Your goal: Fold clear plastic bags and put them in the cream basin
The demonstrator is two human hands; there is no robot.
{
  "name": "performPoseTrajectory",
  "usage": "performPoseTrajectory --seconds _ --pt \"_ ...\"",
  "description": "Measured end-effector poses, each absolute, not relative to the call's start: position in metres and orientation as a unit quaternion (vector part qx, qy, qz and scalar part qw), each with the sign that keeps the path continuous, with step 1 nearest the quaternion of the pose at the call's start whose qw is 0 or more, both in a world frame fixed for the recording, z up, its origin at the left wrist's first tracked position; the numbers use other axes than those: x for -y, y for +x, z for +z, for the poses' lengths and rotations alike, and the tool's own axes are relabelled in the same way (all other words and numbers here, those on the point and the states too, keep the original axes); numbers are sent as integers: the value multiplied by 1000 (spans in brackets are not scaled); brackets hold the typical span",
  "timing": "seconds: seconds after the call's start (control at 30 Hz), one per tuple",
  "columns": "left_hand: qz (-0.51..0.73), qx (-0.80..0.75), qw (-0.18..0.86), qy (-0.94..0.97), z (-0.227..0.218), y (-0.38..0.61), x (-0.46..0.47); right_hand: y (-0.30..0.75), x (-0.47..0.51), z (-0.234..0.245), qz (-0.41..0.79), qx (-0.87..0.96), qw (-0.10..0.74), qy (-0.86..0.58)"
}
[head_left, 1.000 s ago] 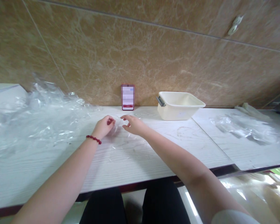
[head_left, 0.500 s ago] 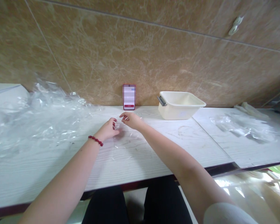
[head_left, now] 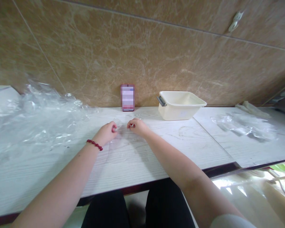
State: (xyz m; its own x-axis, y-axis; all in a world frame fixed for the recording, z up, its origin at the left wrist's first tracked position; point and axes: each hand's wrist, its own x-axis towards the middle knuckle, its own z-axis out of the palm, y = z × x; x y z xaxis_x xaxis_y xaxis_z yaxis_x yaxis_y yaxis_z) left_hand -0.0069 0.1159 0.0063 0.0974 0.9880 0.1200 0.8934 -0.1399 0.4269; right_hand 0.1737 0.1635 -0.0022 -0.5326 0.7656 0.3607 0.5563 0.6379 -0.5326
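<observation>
Head view: your left hand [head_left: 106,131] and right hand [head_left: 139,127], almost closed, pinched clear film [head_left: 122,128] mid-handling; the plastic pile [head_left: 46,117] lay untouched.

Thin, see-through plastic film [head_left: 122,128] at the frame's centre catches faint glints; the plastic heap [head_left: 45,117] at left looks crinkled and glossy. The surface [head_left: 190,142] shows pale wood grain, the tub [head_left: 174,112] smooth cream plastic, the wall [head_left: 144,53] polished, marble-like tile.
</observation>
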Motion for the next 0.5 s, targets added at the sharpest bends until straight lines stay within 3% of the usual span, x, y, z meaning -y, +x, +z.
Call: performPoseTrajectory --seconds 0.17,0.37,0.5 --pt "161 -615 187 749 19 -27 -115 169 -167 -5 179 869 286 -362" --pt "156 -576 70 799 16 -52 -125 165 -166 -3 191 866 262 -381" --pt "140 -553 50 820 5 -51 -128 165 -160 1 200 852 259 -410"
